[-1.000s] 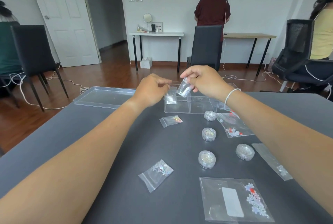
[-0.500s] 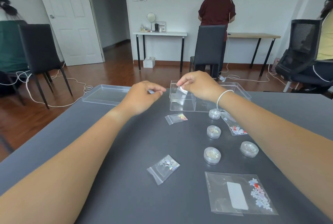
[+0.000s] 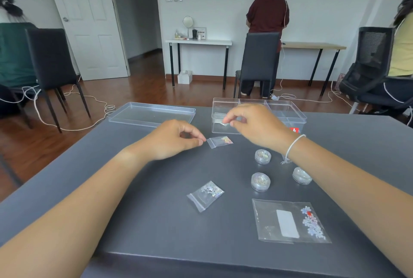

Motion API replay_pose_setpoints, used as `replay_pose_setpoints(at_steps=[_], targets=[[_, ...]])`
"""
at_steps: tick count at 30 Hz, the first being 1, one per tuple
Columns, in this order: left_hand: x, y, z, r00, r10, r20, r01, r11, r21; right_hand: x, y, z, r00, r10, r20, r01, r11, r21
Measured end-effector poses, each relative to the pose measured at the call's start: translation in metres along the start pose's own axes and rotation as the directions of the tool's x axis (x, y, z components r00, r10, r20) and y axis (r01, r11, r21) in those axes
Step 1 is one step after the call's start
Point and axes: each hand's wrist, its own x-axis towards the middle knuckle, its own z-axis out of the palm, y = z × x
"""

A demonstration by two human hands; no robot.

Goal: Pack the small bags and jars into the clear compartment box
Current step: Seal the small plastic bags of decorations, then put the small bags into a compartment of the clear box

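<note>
The clear compartment box (image 3: 285, 115) stands at the table's far side. My right hand (image 3: 254, 125) hovers at its left compartment, thumb and forefinger pinched on a small clear bag (image 3: 219, 119) that hangs down inside it. My left hand (image 3: 174, 139) rests on the table with its fingers curled, and its tips touch the left edge of a small bag with coloured bits (image 3: 220, 141). Another small bag of flakes (image 3: 205, 195) lies nearer me. Three round jars (image 3: 262, 156) (image 3: 260, 181) (image 3: 301, 175) stand to the right, partly under my right forearm.
The box's clear lid (image 3: 152, 113) lies at the far left of the grey table (image 3: 156, 222). A larger bag with flower pieces (image 3: 290, 222) lies front right. Chairs, floor cables and other people are beyond the table.
My right hand has lowered the small bag from above the box into its left compartment. My left hand has moved right and down to the bag lying in front of the box.
</note>
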Motion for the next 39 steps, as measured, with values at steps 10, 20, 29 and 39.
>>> replay_pose_setpoints(at_steps=[10,20,29,39], targets=[[-0.042,0.015,0.003,0.995,0.036,0.091,-0.024,0.992,-0.122,-0.007,-0.011,0.018,0.972,-0.032,0.232,0.044,0.998,-0.049],[-0.079,0.027,0.002,0.922,0.089,0.377,-0.113,0.993,0.042,-0.011,-0.016,0.023,0.962,0.020,0.271,0.003,0.996,-0.084],[-0.081,0.030,0.003,0.932,0.098,0.350,-0.122,0.992,0.046,-0.022,-0.012,0.019,0.973,-0.039,0.227,0.069,0.990,-0.125],[-0.078,0.027,0.008,0.960,0.182,0.212,-0.178,0.983,-0.037,-0.028,-0.015,0.015,0.968,-0.051,0.244,0.078,0.992,-0.102]])
